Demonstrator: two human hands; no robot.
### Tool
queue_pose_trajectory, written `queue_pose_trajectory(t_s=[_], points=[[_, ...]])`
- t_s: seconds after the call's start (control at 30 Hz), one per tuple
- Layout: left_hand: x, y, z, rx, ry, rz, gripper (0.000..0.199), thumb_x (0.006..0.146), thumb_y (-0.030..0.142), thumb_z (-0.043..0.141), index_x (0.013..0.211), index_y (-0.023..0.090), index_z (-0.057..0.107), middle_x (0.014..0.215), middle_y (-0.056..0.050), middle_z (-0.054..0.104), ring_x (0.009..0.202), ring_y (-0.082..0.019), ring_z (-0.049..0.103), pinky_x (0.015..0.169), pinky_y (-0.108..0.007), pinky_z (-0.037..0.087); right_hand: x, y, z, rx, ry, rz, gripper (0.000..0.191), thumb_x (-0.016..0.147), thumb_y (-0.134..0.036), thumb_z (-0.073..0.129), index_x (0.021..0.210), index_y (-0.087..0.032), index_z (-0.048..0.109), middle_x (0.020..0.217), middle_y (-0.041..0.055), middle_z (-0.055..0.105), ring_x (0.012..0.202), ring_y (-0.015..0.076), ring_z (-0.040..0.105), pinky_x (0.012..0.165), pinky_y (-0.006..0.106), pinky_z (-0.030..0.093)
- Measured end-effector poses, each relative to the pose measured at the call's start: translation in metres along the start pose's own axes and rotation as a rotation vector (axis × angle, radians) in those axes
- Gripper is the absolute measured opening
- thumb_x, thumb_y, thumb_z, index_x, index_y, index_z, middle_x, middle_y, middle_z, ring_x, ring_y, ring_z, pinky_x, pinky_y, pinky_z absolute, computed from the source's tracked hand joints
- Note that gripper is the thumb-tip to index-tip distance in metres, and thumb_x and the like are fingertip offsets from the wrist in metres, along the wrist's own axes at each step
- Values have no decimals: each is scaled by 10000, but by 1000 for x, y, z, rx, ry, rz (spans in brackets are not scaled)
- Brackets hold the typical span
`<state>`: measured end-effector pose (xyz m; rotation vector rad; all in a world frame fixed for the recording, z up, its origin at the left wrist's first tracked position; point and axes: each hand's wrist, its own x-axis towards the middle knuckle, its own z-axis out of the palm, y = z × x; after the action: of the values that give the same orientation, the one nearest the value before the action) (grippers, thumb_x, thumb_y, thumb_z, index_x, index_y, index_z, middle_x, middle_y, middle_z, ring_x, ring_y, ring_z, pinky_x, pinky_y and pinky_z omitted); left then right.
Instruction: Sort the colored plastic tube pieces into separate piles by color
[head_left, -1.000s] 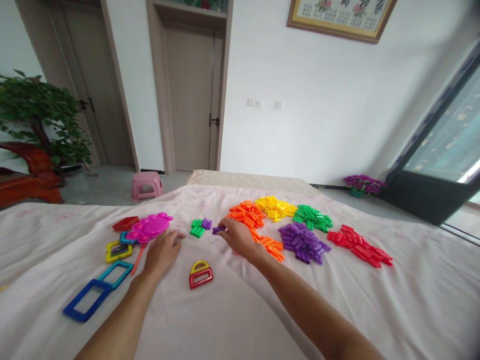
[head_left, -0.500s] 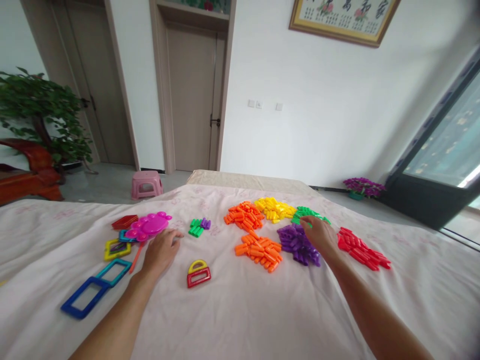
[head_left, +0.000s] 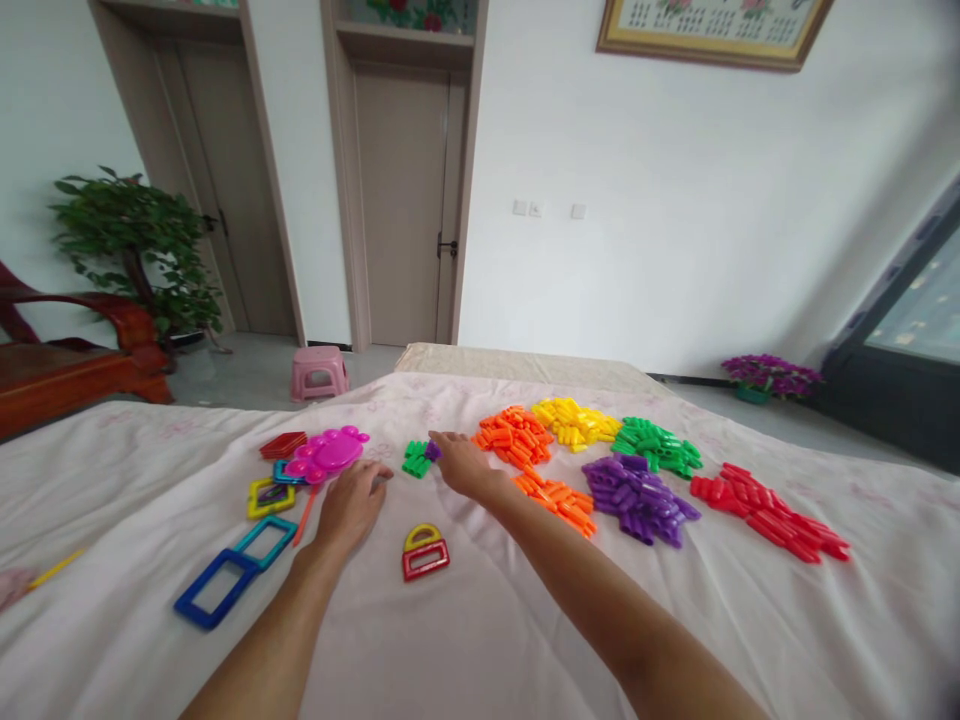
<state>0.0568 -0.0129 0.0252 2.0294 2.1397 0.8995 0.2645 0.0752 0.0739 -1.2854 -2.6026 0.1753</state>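
My right hand (head_left: 463,465) reaches over the small group of green pieces (head_left: 416,458) and purple pieces (head_left: 433,451), its fingertips at the purple ones; whether it grips anything is too small to tell. My left hand (head_left: 356,500) rests on the cloth beside the pink flower-shaped plate (head_left: 330,455), fingers apart and holding nothing. Right of my right hand lie piles of orange pieces (head_left: 514,436), yellow pieces (head_left: 576,422), green tubes (head_left: 656,446), purple tubes (head_left: 637,498) and red tubes (head_left: 776,512).
Blue frame (head_left: 216,588), teal frame (head_left: 266,542) and yellow frame (head_left: 270,497) lie at the left, near red tiles (head_left: 283,445). A red frame (head_left: 425,560) touches a yellow arch in front. A pink stool (head_left: 319,372) stands beyond the cloth.
My right hand has moved left from the green pile to the small green and purple group. The view has shifted left. My left hand stays beside the pink plate.
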Motion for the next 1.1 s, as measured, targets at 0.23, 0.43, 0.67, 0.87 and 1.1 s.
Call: queue_pose_trajectory(t_s=[0.23,0.43,0.67,0.87,1.1], points=[[0,0,0,11,2,9,253,890,191,496,1035,218,701,1158,-67,697,1125,-215,607,958,-332,442,6,-5,2,-112,-52,-8,355,914,-149,522,1255,-205,605,1166,129,682,1103,253,613,895,351,448],[1,-7,4,20,-10,6,261,877,200,498,1042,223,700,1186,-64,686,1150,-214,592,997,-330,427,-48,28,-42,24,79,62,445,926,-252,549,1369,-205,541,1204,108,685,1090,225,628,887,301,439],[4,-11,8,45,-28,-6,279,883,208,486,1068,222,695,1190,-57,688,1152,-207,587,987,-322,424,-128,123,-101,-115,293,352,439,900,-248,549,1331,-176,591,1210,101,700,1103,245,623,935,317,431],[5,-14,11,56,-21,0,282,891,233,477,1071,229,696,1184,-49,687,1133,-205,601,947,-312,443,-175,187,-116,-223,343,643,477,883,-293,555,1346,-195,612,1201,114,707,1107,291,641,902,366,472],[4,-9,9,55,1,11,275,864,195,488,1046,225,692,1158,-57,693,1130,-206,602,964,-320,438,-140,151,-92,56,456,351,381,858,-163,503,1177,-199,709,1211,65,717,1147,216,642,1025,346,457]])
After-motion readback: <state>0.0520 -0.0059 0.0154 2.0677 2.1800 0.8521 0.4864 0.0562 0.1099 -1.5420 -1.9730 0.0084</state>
